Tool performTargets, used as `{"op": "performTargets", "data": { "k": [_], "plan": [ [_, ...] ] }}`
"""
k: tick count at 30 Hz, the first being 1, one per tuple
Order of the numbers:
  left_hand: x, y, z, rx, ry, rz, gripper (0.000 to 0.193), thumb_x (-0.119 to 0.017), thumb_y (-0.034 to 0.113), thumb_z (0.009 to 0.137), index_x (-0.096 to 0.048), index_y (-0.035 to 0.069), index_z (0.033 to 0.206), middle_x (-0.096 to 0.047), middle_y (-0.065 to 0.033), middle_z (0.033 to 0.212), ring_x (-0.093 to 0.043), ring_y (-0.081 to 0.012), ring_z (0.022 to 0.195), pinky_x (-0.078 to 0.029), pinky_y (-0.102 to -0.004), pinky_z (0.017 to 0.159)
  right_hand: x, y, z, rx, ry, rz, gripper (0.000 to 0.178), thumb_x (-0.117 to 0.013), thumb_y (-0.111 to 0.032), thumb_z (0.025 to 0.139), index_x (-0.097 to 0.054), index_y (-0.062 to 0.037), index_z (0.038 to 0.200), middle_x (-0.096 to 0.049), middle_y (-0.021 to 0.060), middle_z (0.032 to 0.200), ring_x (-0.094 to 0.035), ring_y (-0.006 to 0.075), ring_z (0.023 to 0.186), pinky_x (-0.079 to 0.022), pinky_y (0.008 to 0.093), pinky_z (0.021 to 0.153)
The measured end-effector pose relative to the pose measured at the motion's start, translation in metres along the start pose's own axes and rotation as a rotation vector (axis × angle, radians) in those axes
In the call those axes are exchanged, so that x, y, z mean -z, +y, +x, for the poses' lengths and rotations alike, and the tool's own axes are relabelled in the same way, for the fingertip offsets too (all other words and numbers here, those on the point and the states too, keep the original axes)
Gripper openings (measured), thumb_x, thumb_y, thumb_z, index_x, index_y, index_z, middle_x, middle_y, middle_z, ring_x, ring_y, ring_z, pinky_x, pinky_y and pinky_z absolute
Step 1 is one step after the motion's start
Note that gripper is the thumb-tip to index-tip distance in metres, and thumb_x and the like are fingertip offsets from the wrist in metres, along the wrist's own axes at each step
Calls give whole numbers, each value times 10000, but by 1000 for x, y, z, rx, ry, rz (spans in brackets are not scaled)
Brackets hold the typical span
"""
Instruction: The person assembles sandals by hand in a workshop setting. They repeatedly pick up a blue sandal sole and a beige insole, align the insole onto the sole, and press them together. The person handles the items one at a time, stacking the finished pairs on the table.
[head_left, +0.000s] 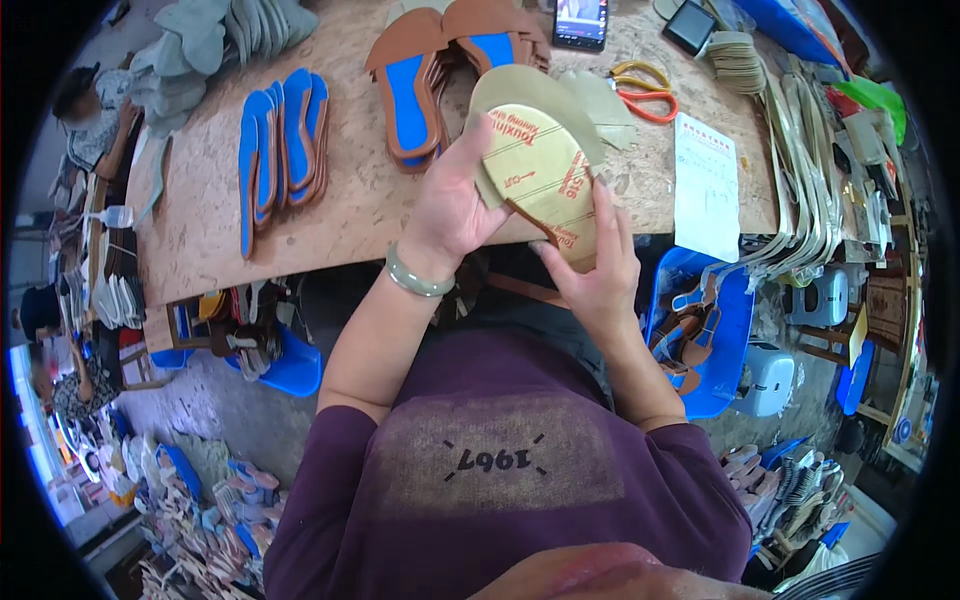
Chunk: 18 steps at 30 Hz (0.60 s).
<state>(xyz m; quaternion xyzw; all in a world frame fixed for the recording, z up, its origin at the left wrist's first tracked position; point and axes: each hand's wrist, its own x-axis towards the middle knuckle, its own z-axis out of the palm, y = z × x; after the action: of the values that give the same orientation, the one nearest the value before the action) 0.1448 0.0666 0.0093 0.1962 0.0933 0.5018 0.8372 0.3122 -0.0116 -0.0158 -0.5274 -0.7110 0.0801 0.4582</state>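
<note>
Between my two hands is an insole (535, 165) with pale yellow, red-printed backing paper and a strip of brown edge. Behind it lies a rounded olive-tan piece (500, 88), partly covered. My left hand (455, 205), with a pale bangle at the wrist, grips the insole's left side, thumb on top. Closed on its lower right edge is my right hand (600, 265), with the thumb near the brown strip. Just beyond them, brown insoles with blue patches (407, 105) stand stacked on the wooden table (340, 215).
More blue-and-brown insoles (285, 140) lie left. Grey pieces (190, 65) are piled at far left. A phone (580, 22), orange-handled scissors (648, 98) and a written sheet (705, 185) lie toward the right. Below the table edge stands a blue bin (715, 385) of straps.
</note>
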Motion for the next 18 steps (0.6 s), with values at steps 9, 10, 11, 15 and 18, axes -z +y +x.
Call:
{"op": "performTargets", "data": {
  "k": [9, 10, 11, 15, 18],
  "plan": [
    [8, 4, -13, -57, 7, -96, 391, -478, 224, 1004, -435, 14, 1330, -554, -157, 1277, -549, -288, 1199, -463, -474, 1015, -1, -2, 5, 80, -8, 18, 827, -825, -102, 647, -440, 3, 1373, -585, 167, 1040, -650, 287, 823, -556, 350, 635],
    [7, 7, -18, -69, -15, -117, 406, -452, 245, 1011, -423, 19, 1347, -533, -166, 1304, -527, -297, 1222, -441, -484, 1032, -2, -1, 6, 100, -16, 36, 818, -823, -99, 647, -450, 1, 1368, -586, 164, 1036, -650, 283, 815, -554, 347, 626],
    [4, 11, -24, -82, -36, -138, 423, -425, 266, 1018, -411, 23, 1364, -512, -175, 1332, -505, -306, 1246, -420, -493, 1049, -1, -2, 5, 98, -56, 48, 810, -818, -94, 649, -454, -2, 1366, -584, 166, 1032, -646, 286, 832, -552, 348, 638],
    [11, 29, -32, -146, 76, -185, 475, -348, 275, 1030, -345, 43, 1444, -393, -192, 1455, -388, -356, 1342, -319, -546, 1113, 1, -14, 14, 110, -190, 142, 743, -773, -86, 683, -471, -8, 1358, -576, 179, 1040, -626, 298, 911, -533, 350, 737],
    [23, 39, -41, -217, -101, -398, 460, -344, 285, 1025, -359, 51, 1421, -418, -200, 1431, -398, -361, 1334, -327, -539, 1107, -2, -10, 32, 56, -271, 355, 609, -679, -126, 764, -498, 2, 1331, -582, 204, 1112, -601, 270, 1034, -482, 342, 884]
  ]
}}
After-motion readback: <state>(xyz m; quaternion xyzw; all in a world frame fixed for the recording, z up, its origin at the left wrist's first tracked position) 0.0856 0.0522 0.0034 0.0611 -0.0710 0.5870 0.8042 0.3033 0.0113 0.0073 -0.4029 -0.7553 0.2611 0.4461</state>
